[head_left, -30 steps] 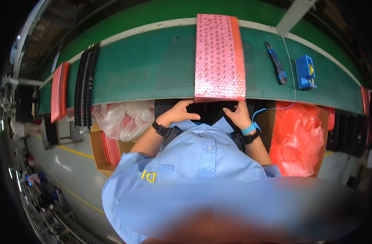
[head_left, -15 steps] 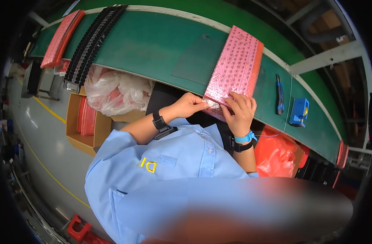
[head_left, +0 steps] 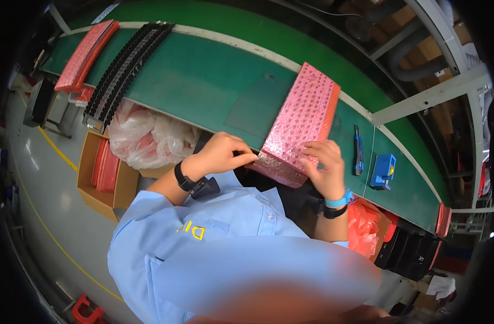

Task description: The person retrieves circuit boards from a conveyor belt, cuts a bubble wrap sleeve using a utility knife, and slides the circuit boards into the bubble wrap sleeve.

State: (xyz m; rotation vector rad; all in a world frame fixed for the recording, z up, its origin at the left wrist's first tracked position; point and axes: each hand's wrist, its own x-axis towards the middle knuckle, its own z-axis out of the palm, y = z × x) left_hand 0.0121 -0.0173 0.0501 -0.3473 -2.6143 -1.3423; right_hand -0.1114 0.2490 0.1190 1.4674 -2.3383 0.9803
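A pink bubble-wrap bag (head_left: 303, 110) with rows of dark printed marks lies across the green bench, its near end folded down over the front edge. At the bag's near left corner, my left hand (head_left: 225, 154) is closed in a pinch on its edge. My right hand (head_left: 327, 168) is by the near right side, thumb and fingers apart, fingertips touching or just over the bag's surface. What lies inside the bag is hidden.
Right of the bag are a blue-black utility knife (head_left: 358, 151) and a blue tape dispenser (head_left: 383, 171). Black ribbed strips (head_left: 129, 70) and stacked pink bags (head_left: 85, 56) lie at left. Below the bench edge are a cardboard box (head_left: 123, 183) and clear plastic bags (head_left: 150, 140).
The view has shifted. My hands have moved farther apart, and the right thumb has come away from the bag's near edge. The near end now hangs folded over the bench edge.
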